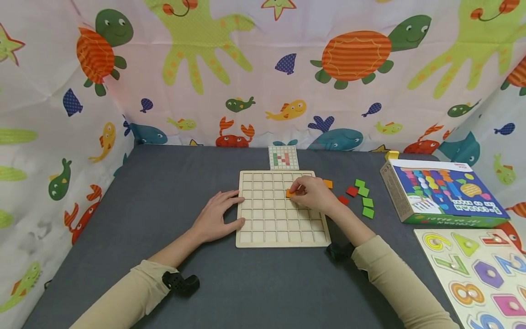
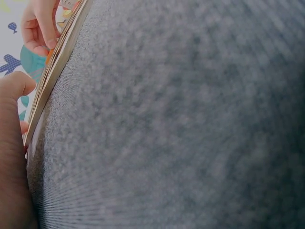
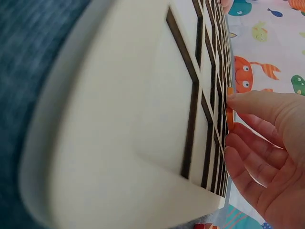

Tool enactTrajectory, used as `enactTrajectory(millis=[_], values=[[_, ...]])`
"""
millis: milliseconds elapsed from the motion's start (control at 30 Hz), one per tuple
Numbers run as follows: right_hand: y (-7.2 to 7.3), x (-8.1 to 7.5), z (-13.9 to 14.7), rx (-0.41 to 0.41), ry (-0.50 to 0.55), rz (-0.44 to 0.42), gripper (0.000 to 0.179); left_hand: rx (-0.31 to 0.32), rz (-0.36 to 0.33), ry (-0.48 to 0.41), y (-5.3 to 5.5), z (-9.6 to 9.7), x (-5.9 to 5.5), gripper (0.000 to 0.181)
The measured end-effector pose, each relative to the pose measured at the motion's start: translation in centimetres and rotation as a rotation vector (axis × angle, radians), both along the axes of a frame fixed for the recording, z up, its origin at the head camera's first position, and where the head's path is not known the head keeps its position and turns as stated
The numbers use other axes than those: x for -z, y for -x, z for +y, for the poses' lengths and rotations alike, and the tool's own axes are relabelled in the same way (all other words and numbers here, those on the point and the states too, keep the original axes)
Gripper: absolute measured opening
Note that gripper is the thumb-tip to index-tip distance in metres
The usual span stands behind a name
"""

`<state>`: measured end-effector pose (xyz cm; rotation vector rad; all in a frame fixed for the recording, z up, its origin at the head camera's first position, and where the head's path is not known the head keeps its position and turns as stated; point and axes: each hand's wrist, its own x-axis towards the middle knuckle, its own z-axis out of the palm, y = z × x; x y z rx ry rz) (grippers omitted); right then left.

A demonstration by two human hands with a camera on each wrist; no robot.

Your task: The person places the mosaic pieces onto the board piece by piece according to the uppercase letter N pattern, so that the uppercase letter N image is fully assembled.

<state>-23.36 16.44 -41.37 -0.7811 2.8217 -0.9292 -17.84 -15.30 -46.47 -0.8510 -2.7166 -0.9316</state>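
Observation:
A pale wooden grid board lies flat on the dark table. My right hand pinches an orange square tile between thumb and fingers over the board's upper right part; the right wrist view shows the tile on edge, close to the grid. Along the board's left edge rests my left hand, its thumb and fingertips touching the rim and its fingers spread. In the left wrist view the left thumb lies beside the board's edge. Behind the board is a small pattern card.
Right of the board lie an orange tile, red tiles and several green tiles. Farther right sit a blue toy box, a yellow piece and a number-and-shape puzzle board. A patterned cloth hangs behind the table.

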Motion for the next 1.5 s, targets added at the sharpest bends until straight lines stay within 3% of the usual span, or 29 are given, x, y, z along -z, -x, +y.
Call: enactTrajectory(millis=[400, 600, 767, 967, 1233, 1500], values=[[-0.4, 0.2, 0.2, -0.013, 0.072, -0.025, 0.019, 0.006, -0.013, -0.014, -0.1, 0.0, -0.2, 0.057], [-0.4, 0.0, 1.7, 0.097, 0.114, -0.027, 0.018, 0.007, -0.006, -0.016, 0.0, 0.1, -0.1, 0.054], [0.0, -0.2, 4.7, 0.211, 0.071, 0.034, 0.018, 0.004, -0.003, -0.017, 0.0, 0.1, 0.0, 0.051], [0.4, -0.3, 7.9, 0.300, 0.008, 0.035, 0.019, -0.001, -0.003, -0.020, 0.0, 0.0, 0.1, 0.050], [1.2, 0.3, 9.2, 0.306, -0.068, -0.027, 0.023, -0.007, -0.015, -0.013, -0.1, 0.1, -0.1, 0.050], [1.3, 0.7, 9.1, 0.290, -0.081, -0.035, 0.024, -0.011, -0.017, -0.016, -0.2, 0.1, -0.1, 0.050]])
